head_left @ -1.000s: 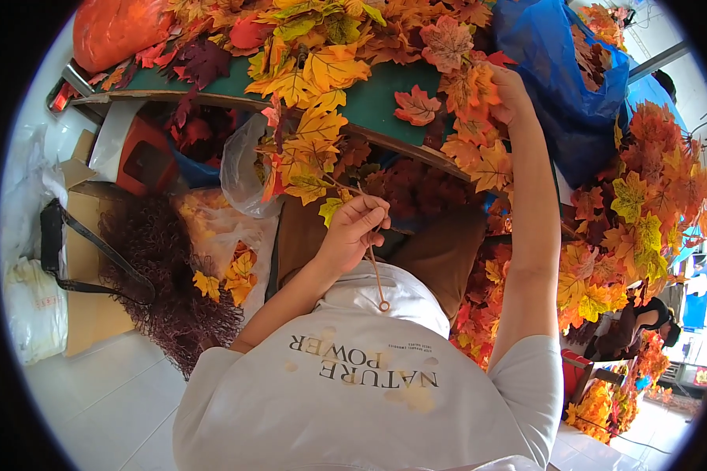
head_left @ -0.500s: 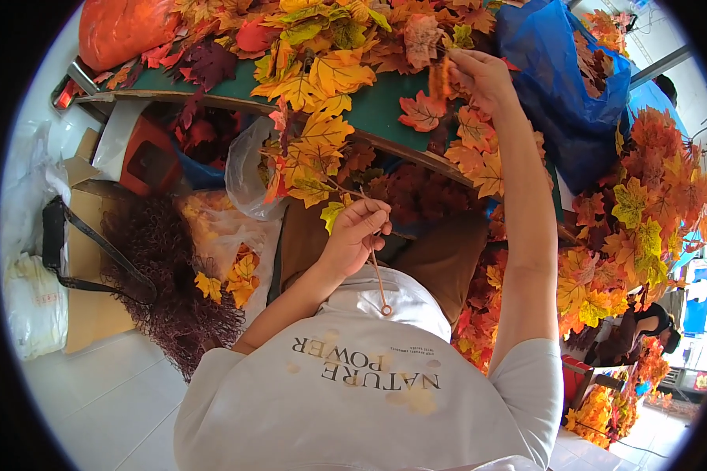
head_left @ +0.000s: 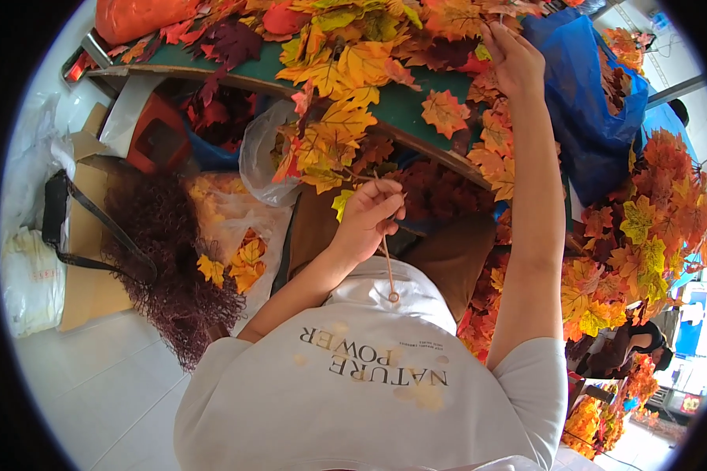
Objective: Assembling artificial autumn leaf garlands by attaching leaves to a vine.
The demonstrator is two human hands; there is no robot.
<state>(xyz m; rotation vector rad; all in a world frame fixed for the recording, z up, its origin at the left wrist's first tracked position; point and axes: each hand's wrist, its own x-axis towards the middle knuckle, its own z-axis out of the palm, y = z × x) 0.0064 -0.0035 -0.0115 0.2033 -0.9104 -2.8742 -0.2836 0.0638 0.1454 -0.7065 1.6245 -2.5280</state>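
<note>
My left hand (head_left: pixel 369 222) is closed in front of my stomach, pinching a thin brown stem (head_left: pixel 389 271) that ends in a small loop against my shirt. From this grip the stem runs up and left toward yellow and orange artificial maple leaves (head_left: pixel 339 133) hanging over the table edge. My right arm reaches far forward, and my right hand (head_left: pixel 517 64) is closed at the leaf pile, its fingertips pinched together. What they hold is too small to make out. Just left of it lie orange maple leaves (head_left: pixel 454 20); a single orange leaf (head_left: pixel 445 112) rests on the green tabletop (head_left: pixel 408 93).
A blue plastic bag (head_left: pixel 581 102) of leaves stands right of my right hand. Leaf garlands (head_left: pixel 660 212) hang farther right. At left are an orange bag (head_left: pixel 137 17), a cardboard box (head_left: pixel 94 275), dark curly stems (head_left: pixel 161 259) and a clear bag (head_left: pixel 267 161). Another person (head_left: pixel 632 345) sits at far right.
My right hand has moved farther forward and right, up into the leaf pile. The orange leaf bit it was at no longer shows at its fingers. My left hand keeps its stem.
</note>
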